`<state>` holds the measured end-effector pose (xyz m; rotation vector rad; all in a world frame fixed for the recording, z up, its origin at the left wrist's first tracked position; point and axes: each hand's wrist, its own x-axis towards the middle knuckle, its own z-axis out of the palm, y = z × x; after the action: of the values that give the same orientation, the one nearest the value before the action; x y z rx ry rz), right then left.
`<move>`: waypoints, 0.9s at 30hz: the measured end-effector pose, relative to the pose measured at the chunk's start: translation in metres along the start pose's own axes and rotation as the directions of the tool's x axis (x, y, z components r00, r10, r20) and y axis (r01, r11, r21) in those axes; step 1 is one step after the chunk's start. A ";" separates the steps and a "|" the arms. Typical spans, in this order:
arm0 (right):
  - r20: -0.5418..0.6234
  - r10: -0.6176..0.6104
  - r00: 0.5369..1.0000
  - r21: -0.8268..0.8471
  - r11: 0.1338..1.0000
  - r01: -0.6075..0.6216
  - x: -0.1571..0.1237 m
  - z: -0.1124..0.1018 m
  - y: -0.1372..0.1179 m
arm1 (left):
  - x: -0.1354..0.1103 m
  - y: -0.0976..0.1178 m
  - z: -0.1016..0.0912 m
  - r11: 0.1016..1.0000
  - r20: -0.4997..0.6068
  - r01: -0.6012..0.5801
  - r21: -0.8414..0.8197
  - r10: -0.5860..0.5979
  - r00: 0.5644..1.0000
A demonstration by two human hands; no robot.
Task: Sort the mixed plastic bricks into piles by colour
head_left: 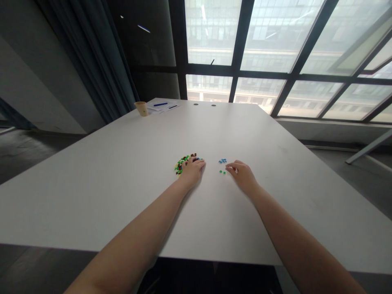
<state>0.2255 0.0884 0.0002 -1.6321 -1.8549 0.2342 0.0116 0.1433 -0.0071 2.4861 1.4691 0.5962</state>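
A mixed pile of small bricks (180, 165) in green, brown, red and pale yellow lies on the white table (128, 183). Over the pile's right side rests my left hand (192, 170), palm down with fingers stretched out, hiding part of the pieces. To the right sits a small group of blue bricks (222, 161). Two green bricks (222, 172) lie just nearer to me than the blue ones. Beside both groups, my right hand (241, 172) is closed with thumb and fingertips together, low over the table. What the fingertips hold, if anything, is too small to make out.
At the far left of the table stands a paper cup (141, 108). Next to it lie white papers (156, 107) with a blue pen (160, 104) and a dark pen. Two round dark discs (213, 105) are at the far edge, in front of large windows.
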 end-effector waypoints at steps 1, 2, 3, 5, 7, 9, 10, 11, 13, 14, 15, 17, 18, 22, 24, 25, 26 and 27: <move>-0.027 0.013 1.000 0.006 1.000 -0.013 0.000 -0.003 0.002 | 0.000 0.000 0.000 1.000 -0.005 -0.001 0.003 0.001 1.000; -0.048 0.024 0.999 0.008 1.000 -0.024 0.000 -0.007 0.004 | 0.000 0.000 -0.001 1.000 -0.011 0.000 0.007 0.001 1.000; -0.058 0.032 0.998 0.010 0.999 -0.031 0.000 -0.010 0.006 | 0.001 0.000 -0.003 1.000 -0.013 0.003 0.012 -0.003 1.000; -0.036 0.034 0.999 0.016 0.999 -0.034 -0.002 -0.012 0.008 | 0.002 0.000 -0.007 0.999 -0.005 0.012 0.029 -0.012 1.000; 0.018 0.029 0.999 0.025 0.999 -0.030 -0.005 -0.009 0.008 | 0.002 0.002 -0.012 0.999 0.008 0.014 0.045 -0.015 1.000; 0.067 0.024 0.997 0.024 0.999 -0.026 -0.006 -0.003 0.005 | 0.002 0.003 -0.014 0.998 0.012 0.014 0.053 -0.015 1.000; 0.084 0.023 0.996 0.018 1.000 -0.024 -0.007 0.001 0.003 | 0.002 0.003 -0.015 0.998 0.007 0.013 0.054 -0.013 1.000; 0.094 0.021 0.995 0.010 1.000 -0.022 -0.007 0.004 0.000 | 0.002 0.003 -0.014 0.999 -0.002 0.010 0.051 -0.010 1.000; 0.097 0.020 0.995 -0.004 1.000 -0.020 -0.007 0.010 -0.005 | 0.003 0.002 -0.012 1.000 -0.029 -0.011 0.016 0.011 1.000; 0.092 0.019 0.996 -0.009 1.000 -0.018 -0.007 0.012 -0.007 | 0.004 0.002 -0.011 0.999 -0.047 -0.031 -0.023 0.030 0.998; 0.084 0.017 0.996 -0.010 1.000 -0.016 -0.006 0.012 -0.008 | 0.004 0.002 -0.010 0.996 -0.070 -0.053 -0.077 0.048 0.996; 0.061 0.015 0.998 -0.002 1.000 -0.015 -0.006 0.011 -0.008 | 0.005 0.003 -0.009 0.973 -0.108 -0.085 -0.215 0.063 0.992; 0.044 0.018 0.999 0.006 1.000 -0.018 -0.006 0.008 -0.008 | 0.005 0.005 -0.008 0.952 -0.114 -0.077 -0.295 0.045 0.992; -0.060 0.035 0.998 0.028 0.999 -0.034 -0.005 -0.008 -0.004 | 0.001 0.017 -0.008 0.756 0.041 0.112 -0.645 -0.112 0.993; -0.097 0.029 0.995 0.038 0.999 -0.025 -0.005 -0.015 -0.003 | -0.003 0.024 -0.008 0.553 0.149 0.199 -0.809 -0.135 0.980; -0.110 0.023 0.994 0.046 0.999 -0.018 -0.005 -0.018 -0.004 | -0.005 0.028 -0.008 0.429 0.196 0.234 -0.872 -0.132 0.972; -0.118 0.015 0.993 0.056 0.998 -0.008 -0.006 -0.020 -0.006 | -0.007 0.031 -0.008 0.300 0.242 0.270 -0.915 -0.128 0.962; -0.123 0.003 0.992 0.067 0.998 0.005 -0.006 -0.021 -0.008 | -0.009 0.034 -0.008 0.178 0.290 0.308 -0.935 -0.121 0.949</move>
<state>0.2309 0.0751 0.0185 -1.5644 -1.7367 0.1890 0.0310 0.1181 0.0104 1.1886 0.8208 0.8758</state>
